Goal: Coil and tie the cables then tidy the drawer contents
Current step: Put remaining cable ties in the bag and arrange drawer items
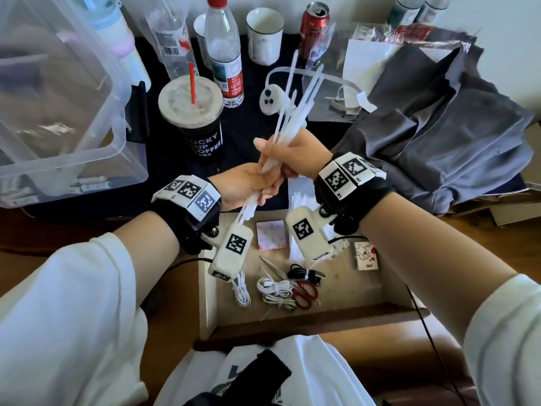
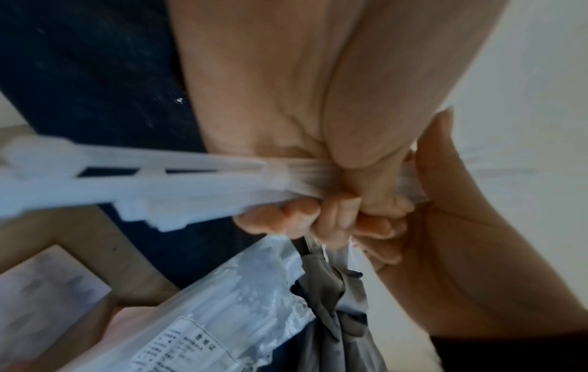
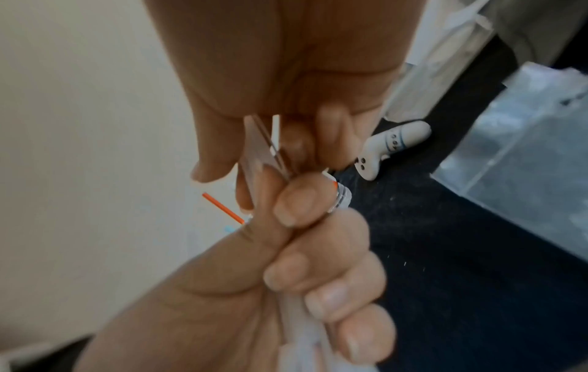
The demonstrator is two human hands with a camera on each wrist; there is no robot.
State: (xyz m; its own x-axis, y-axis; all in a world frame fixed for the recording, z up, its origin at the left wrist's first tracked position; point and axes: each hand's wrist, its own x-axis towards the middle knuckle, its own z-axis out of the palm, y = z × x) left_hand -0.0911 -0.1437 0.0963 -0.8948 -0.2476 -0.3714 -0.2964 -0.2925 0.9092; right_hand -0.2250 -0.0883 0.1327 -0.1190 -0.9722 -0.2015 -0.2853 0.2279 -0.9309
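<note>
Both hands hold one bundle of white zip ties point(image 1: 295, 112) upright above the open drawer point(image 1: 366, 291). My left hand point(image 1: 257, 186) grips the lower part of the bundle. Just above it, my right hand point(image 1: 292, 155) has its fingers curled round the same bundle. The tie tips fan out toward the back of the table. In the left wrist view the zip ties point(image 2: 159, 181) pass under my curled fingers point(image 2: 334, 221). Down in the drawer lie a loose white cable point(image 1: 241, 291), two tied white coils point(image 1: 276, 291) and a tied black coil point(image 1: 304, 275).
Red-handled scissors point(image 1: 304, 293), a pink notepad point(image 1: 271, 235) and a small card point(image 1: 366, 256) share the drawer. Behind stand a coffee cup point(image 1: 193, 118), bottles point(image 1: 224, 54), a mug point(image 1: 265, 35), a can point(image 1: 314, 27), a clear bin point(image 1: 58, 112) left, grey cloth point(image 1: 439, 136) right.
</note>
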